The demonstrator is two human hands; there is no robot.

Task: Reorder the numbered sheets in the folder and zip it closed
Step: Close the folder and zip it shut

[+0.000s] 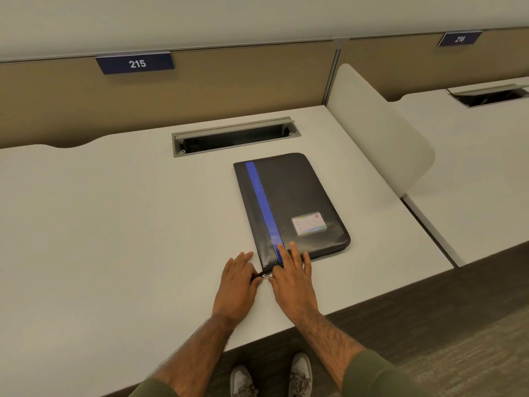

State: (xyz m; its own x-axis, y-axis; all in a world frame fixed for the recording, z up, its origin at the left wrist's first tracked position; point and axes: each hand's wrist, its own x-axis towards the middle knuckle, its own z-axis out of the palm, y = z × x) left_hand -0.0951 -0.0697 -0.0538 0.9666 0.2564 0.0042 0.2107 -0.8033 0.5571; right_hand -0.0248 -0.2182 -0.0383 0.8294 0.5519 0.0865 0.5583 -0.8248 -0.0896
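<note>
Centrally, folder (292, 202): black with a blue stripe, shut flat on the desk (114, 224), at 3 o'clock of the desk's middle and at 6 o'clock of the cable slot (236, 136).

Right hand (292, 279): spread, fingers straight, pressing flat on the cover's near edge.

Left hand (239, 279): at 9 o'clock of the folder's near corner, fingers loosely extended, thumb hidden against the dark zip tail (255, 277). Pinching or merely touching, cannot tell.

Zip pull (264, 275): small, metallic, at that corner between the two hands.

No sheets in view, so opening or final closing remains undecided. For either:
- Keep the right palm weighting the cover against sliding.
- Anchor the tail with the left.
- Pinch the pull squarely and draw along the track toward 3 o'clock.
- Slow at the rounded corner.

Likely snag: fabric bunching at the bend.
</note>
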